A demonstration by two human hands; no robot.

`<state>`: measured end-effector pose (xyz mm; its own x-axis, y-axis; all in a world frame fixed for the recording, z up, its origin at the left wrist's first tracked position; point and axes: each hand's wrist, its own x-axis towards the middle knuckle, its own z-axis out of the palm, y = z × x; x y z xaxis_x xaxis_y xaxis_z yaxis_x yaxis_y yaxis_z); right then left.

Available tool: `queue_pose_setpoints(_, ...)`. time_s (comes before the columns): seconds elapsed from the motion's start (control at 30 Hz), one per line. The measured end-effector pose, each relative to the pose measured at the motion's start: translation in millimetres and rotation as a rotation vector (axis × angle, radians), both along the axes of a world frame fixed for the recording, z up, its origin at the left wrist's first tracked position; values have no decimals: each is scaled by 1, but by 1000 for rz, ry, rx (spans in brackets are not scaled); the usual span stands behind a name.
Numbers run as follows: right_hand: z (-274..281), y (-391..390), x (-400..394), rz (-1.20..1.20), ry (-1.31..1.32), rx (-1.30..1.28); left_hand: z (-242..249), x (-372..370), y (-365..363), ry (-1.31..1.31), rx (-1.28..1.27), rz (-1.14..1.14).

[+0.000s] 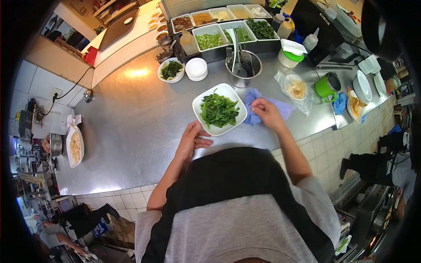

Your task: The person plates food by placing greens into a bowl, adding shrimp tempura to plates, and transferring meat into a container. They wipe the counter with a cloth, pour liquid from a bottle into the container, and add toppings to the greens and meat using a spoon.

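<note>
A white square bowl [240, 115] of cooked leafy greens [219, 109] stands on the steel counter in front of me. My left hand [193, 138] is at its near left corner, fingers apart and partly stretched out, fingertips close to the rim. On the other side, my right hand [266, 113] has thumb and fingers pinched together on a blue-violet cloth [280, 108]. That cloth lies bunched beside the bowl's right edge, partly hidden by the hand.
Behind the bowl are a steel pot [253, 70] of utensils, stacked white dishes [196, 69] and a bowl of dark greens [177, 76]. Topping trays [208, 37] line the back. A green mug [324, 86] stands right. Two people work behind, one each side.
</note>
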<state>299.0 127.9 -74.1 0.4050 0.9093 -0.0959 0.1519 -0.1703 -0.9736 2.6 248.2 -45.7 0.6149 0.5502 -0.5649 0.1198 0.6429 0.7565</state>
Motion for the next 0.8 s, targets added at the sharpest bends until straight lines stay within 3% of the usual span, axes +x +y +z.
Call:
queue_pose_setpoints(0.07, 1, 7, -7, -51, 28, 20, -7, 9, 16, 45, 96, 36)
queue_pose_setpoints(0.13, 2, 11, -12, -102, 53, 40, -8, 21, 30, 119, 345, 103)
queue_pose_setpoints(0.33, 7, -7, -19, -105, 57, 35, 2, 34, 35, 118, 319, 16)
queue_pose_setpoints(0.43, 28, -21, -8, 28, -76, -101, -3, 29, 28, 82, 309, 28)
queue_pose_setpoints(0.53, 54, -20, -3, -175, 3, -22, -7, 26, 23, 77, 318, 46)
queue_pose_setpoints(0.6, 64, -15, 0, -256, -585, 29, -8, 26, 23, 69, 323, 48)
queue_pose_setpoints(0.8, 74, 8, -1, -225, -919, 226, -16, 26, 24, 39, 429, 55)
